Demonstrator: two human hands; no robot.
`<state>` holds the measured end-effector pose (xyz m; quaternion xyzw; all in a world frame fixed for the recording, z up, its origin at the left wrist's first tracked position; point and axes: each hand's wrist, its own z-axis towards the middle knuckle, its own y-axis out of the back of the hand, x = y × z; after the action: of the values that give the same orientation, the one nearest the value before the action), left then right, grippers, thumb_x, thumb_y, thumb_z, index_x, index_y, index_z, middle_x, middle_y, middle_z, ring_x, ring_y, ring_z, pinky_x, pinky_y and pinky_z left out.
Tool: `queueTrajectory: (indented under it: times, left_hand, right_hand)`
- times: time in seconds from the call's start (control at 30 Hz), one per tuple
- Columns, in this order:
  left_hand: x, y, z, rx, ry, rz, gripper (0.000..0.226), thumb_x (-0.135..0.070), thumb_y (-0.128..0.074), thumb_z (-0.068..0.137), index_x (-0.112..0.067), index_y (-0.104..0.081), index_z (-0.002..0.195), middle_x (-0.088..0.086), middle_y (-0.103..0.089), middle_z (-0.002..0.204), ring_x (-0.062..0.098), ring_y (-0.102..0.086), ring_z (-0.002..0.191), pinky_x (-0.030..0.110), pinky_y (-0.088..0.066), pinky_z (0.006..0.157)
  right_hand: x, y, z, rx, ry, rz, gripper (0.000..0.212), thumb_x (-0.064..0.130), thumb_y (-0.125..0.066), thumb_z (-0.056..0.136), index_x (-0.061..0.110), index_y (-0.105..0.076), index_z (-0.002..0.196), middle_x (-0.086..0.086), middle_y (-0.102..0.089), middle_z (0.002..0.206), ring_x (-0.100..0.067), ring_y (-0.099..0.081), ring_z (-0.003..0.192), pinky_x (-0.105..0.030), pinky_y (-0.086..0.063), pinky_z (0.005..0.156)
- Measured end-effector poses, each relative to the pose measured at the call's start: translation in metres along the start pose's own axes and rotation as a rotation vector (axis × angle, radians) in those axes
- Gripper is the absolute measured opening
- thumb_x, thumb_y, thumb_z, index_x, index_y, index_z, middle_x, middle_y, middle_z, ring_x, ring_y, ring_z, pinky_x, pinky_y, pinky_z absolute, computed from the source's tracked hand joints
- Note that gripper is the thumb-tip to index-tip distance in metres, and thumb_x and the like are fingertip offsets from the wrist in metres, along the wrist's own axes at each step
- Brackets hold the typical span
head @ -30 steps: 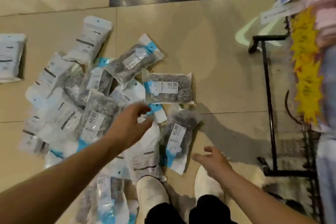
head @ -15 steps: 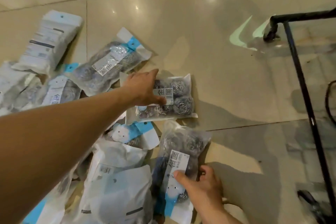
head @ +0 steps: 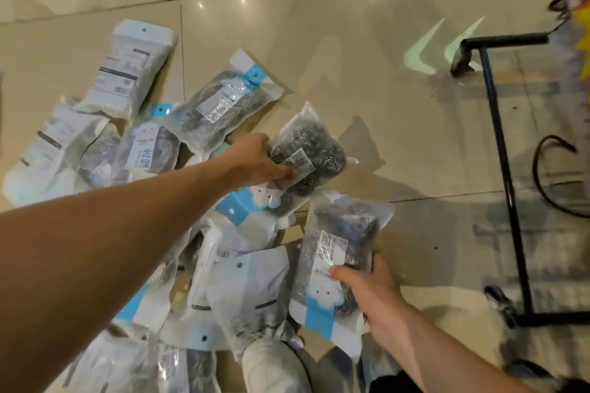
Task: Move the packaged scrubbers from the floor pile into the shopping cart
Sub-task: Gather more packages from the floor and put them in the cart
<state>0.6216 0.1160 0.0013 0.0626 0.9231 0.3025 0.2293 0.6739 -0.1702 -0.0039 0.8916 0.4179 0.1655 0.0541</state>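
Scrubbers in clear packets (head: 308, 155), each hand (head: 255, 158) gripping one

Both hands, left (head: 255, 158) and right (head: 367, 289), now with packs gripped and lifted.

Two hands (head: 255, 158); roughly a dozen scrubber packs (head: 220, 105); one cart frame (head: 504, 153); one shoe (head: 274, 367).
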Motion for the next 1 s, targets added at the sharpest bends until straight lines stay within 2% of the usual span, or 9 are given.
queueTrajectory:
  times: [0.1,0.2,0.33,0.43,0.5,0.6,0.83,0.93,1.0]
  left_hand:
    - [-0.001,0.017,-0.056,-0.019,0.034,-0.185,0.065,-0.054,-0.093,0.066,-0.022,-0.063,0.114,0.001,-0.076,0.101,0.02,-0.072,0.088,0.039,-0.063,0.075]
    - [-0.014,0.04,-0.136,-0.037,0.052,-0.331,0.061,-0.039,-0.093,0.074,-0.022,-0.058,0.12,-0.001,-0.074,0.104,0.016,-0.071,0.088,0.029,-0.057,0.069]
    - [-0.049,0.096,-0.278,-0.06,0.158,-0.567,0.04,-0.035,-0.09,0.078,-0.026,-0.063,0.106,0.004,-0.079,0.097,0.023,-0.078,0.081,0.042,-0.064,0.065]
    - [-0.081,0.145,-0.406,-0.062,0.17,-0.705,0.029,-0.03,-0.088,0.082,-0.02,-0.073,0.104,0.006,-0.083,0.095,0.026,-0.081,0.084,0.055,-0.064,0.083]
    - [-0.106,0.175,-0.491,-0.055,0.161,-0.753,0.037,-0.035,-0.089,0.079,-0.017,-0.074,0.108,0.005,-0.083,0.094,0.026,-0.081,0.086,0.054,-0.063,0.089]
    - [-0.137,0.215,-0.6,-0.077,0.154,-0.832,0.038,-0.038,-0.08,0.084,-0.015,-0.073,0.114,0.004,-0.083,0.094,0.023,-0.081,0.083,0.043,-0.064,0.077]
    - [-0.208,0.253,-0.75,0.117,-0.034,-0.884,0.078,-0.056,-0.094,0.06,-0.009,-0.069,0.117,0.013,-0.082,0.091,0.028,-0.08,0.076,0.033,-0.063,0.057]
    - [-0.239,0.245,-0.776,0.293,-0.121,-0.887,0.02,-0.021,-0.068,0.094,-0.008,-0.07,0.109,0.007,-0.082,0.083,0.013,-0.078,0.063,0.021,-0.057,0.048]
    - [-0.271,0.235,-0.792,0.396,-0.109,-0.85,0.014,-0.01,-0.058,0.097,-0.01,-0.069,0.106,-0.003,-0.082,0.076,0.004,-0.076,0.06,0.019,-0.057,0.05]
  right_hand:
    - [0.01,0.015,-0.047,-0.004,0.067,0.03,0.04,0.0,-0.084,0.08,0.02,-0.067,0.11,-0.007,-0.078,0.101,-0.023,-0.074,0.084,-0.031,-0.057,0.066]
    - [0.023,0.032,-0.11,0.005,0.084,0.076,0.039,0.002,-0.086,0.077,0.018,-0.072,0.109,-0.005,-0.081,0.096,-0.026,-0.077,0.085,-0.033,-0.061,0.071]
    - [0.06,0.067,-0.235,0.004,0.096,0.119,0.045,0.013,-0.091,0.067,0.017,-0.072,0.107,-0.007,-0.08,0.092,-0.03,-0.076,0.085,-0.042,-0.062,0.08]
    - [0.088,0.105,-0.352,0.06,0.143,0.126,0.035,0.008,-0.086,0.076,0.02,-0.071,0.105,-0.007,-0.079,0.097,-0.029,-0.075,0.09,-0.043,-0.063,0.082]
    - [0.099,0.134,-0.431,0.091,0.181,0.126,0.039,0.014,-0.088,0.074,0.022,-0.071,0.108,-0.006,-0.079,0.102,-0.026,-0.074,0.091,-0.041,-0.062,0.078]
    - [0.099,0.168,-0.54,0.134,0.295,0.168,0.053,0.024,-0.089,0.061,0.023,-0.073,0.111,-0.003,-0.081,0.105,-0.028,-0.075,0.101,-0.053,-0.06,0.096]
    - [0.035,0.249,-0.727,0.095,0.474,0.352,0.034,-0.003,-0.077,0.084,0.014,-0.073,0.113,-0.005,-0.083,0.101,-0.028,-0.079,0.095,-0.042,-0.063,0.083]
    - [-0.018,0.277,-0.768,0.01,0.46,0.476,0.037,-0.003,-0.076,0.085,0.014,-0.073,0.118,-0.009,-0.082,0.106,-0.032,-0.079,0.099,-0.049,-0.062,0.092]
    - [-0.052,0.298,-0.79,-0.083,0.451,0.596,0.041,0.0,-0.08,0.082,0.019,-0.072,0.118,-0.006,-0.082,0.107,-0.03,-0.079,0.099,-0.051,-0.061,0.094]
